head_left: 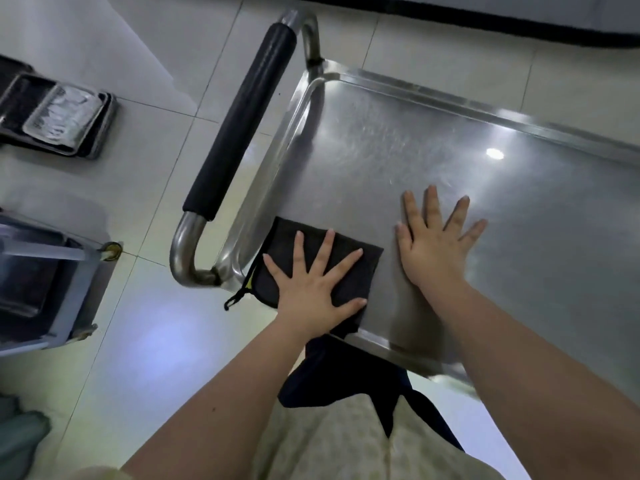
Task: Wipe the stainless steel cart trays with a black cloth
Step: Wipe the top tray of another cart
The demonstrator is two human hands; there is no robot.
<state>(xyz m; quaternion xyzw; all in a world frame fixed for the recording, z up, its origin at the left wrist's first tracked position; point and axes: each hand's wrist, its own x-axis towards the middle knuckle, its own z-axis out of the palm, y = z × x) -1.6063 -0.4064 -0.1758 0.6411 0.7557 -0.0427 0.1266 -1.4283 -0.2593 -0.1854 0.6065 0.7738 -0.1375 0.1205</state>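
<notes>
1. Left hand (pixel 311 289), fingers spread, presses the black cloth (pixel 349 282) into the cart tray's (pixel 450 133) near-left corner.
2. Right hand (pixel 433 251), spread flat, rests on bare steel just beside it.
3. Open steel runs to the far edge.

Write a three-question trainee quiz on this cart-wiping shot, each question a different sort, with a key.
1. True or false: the right hand lies flat, fingers spread, on the bare surface of the shiny stainless steel cart tray.
2. Multiple choice: the square black cloth is pressed to the tray by: A. the left hand; B. the right hand; C. no hand.
3. Fill in: the cloth sits in the tray corner nearest the cart's black padded ____.

Key: 1 true; 2 A; 3 handle.
</notes>
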